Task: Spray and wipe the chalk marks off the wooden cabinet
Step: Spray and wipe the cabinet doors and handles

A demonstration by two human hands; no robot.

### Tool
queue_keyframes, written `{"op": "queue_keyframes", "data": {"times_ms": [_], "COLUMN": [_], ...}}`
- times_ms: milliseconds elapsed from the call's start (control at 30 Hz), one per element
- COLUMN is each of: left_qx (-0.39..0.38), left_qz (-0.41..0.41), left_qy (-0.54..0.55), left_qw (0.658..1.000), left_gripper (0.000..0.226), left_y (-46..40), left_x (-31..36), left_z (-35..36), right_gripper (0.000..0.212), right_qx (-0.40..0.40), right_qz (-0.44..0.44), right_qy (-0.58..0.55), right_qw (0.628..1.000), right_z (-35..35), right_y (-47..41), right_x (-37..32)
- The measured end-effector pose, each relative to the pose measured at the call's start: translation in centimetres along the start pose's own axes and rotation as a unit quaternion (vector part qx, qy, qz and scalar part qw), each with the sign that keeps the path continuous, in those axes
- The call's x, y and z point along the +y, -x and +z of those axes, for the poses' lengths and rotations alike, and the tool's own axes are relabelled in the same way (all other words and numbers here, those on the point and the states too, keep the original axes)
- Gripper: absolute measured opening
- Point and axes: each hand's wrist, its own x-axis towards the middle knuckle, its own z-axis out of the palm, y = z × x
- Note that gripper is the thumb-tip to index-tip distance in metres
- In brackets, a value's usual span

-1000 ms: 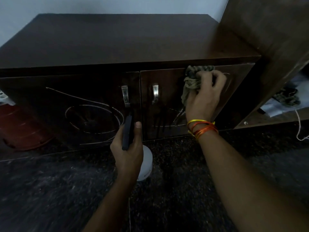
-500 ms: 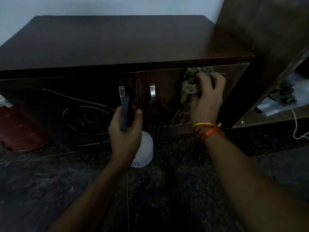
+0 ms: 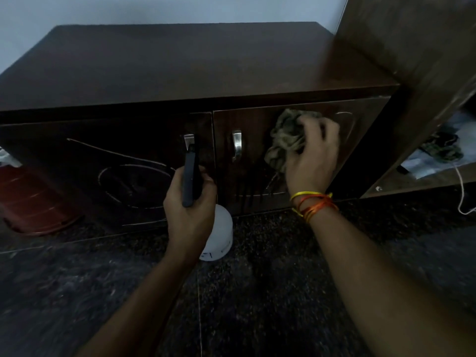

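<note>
A low dark wooden cabinet [image 3: 180, 73] with two doors fills the view. White chalk marks [image 3: 134, 166] of lines and an oval cover the left door. Fainter chalk lines [image 3: 270, 193] and wet streaks show low on the right door. My right hand [image 3: 313, 155] grips a crumpled olive cloth [image 3: 287, 137] and presses it against the upper right door. My left hand [image 3: 189, 210] holds a spray bottle by its dark trigger head [image 3: 190, 176], its white body [image 3: 219, 235] hanging below in front of the door gap.
Two metal handles [image 3: 236, 144] sit beside the door gap. A taller wooden unit [image 3: 412, 60] stands at the right, with clutter and a white cord [image 3: 461, 191] on its low shelf. A red object [image 3: 33, 199] lies on the dark speckled floor at left.
My right hand has slid the cloth slightly down and left across the upper right door. My left hand has raised the spray bottle a little towards the doors.
</note>
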Motion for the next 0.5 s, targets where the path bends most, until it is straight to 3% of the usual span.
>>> {"op": "queue_keyframes", "data": {"times_ms": [200,367,500], "left_qx": [-0.002,-0.017,-0.029], "left_qz": [0.006,0.003,-0.017], "left_qy": [-0.004,-0.015,-0.002], "left_qw": [1.000,1.000,0.999], "left_gripper": [0.020,0.012,0.008], "left_y": [0.4,0.8,1.6], "left_x": [-0.5,-0.8,-1.0], "left_z": [-0.7,-0.2,1.1], "right_gripper": [0.040,0.033,0.034], "right_qx": [0.104,0.075,0.052], "right_qz": [0.164,0.126,0.102], "right_qy": [-0.030,-0.030,-0.028], "right_qw": [0.981,0.989,0.993], "right_z": [-0.8,0.5,-0.2], "right_y": [-1.4,0.2,-0.5], "right_x": [2.1,-0.8,0.7]}}
